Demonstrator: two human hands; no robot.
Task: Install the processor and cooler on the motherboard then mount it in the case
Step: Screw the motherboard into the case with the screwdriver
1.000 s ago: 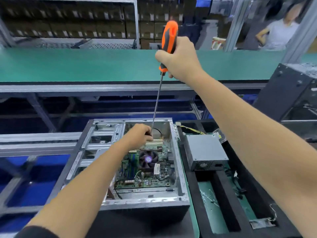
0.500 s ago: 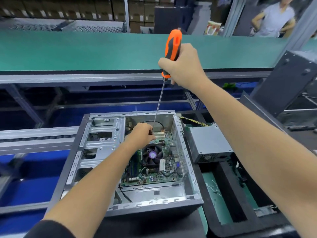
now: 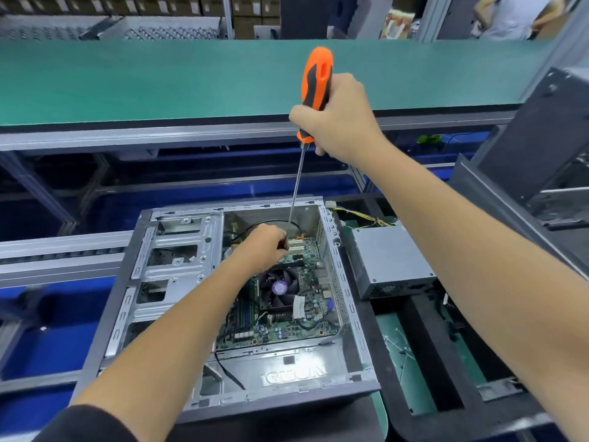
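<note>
An open grey computer case (image 3: pixel 172 260) lies on its side in front of me. Inside it sits the green motherboard (image 3: pixel 306 327) with a black cooler fan (image 3: pixel 279 288) mounted on it. My right hand (image 3: pixel 341 119) grips the orange and black handle of a long screwdriver (image 3: pixel 315 90), held nearly upright. Its thin shaft (image 3: pixel 294 199) runs down into the far part of the case. My left hand (image 3: pixel 263 247) is curled around the shaft's lower end at the board's far edge; the tip is hidden by my fingers.
A grey power supply (image 3: pixel 385 260) with yellow wires lies right of the case in a black foam tray (image 3: pixel 424 314). A green conveyor belt (image 3: pixel 159 78) runs across behind. A dark case panel (image 3: pixel 538 132) leans at right. A person stands at far upper right.
My view has tilted down and closer, so the case sits lower and larger. Both hands keep the same hold on the screwdriver at the board's far edge.
</note>
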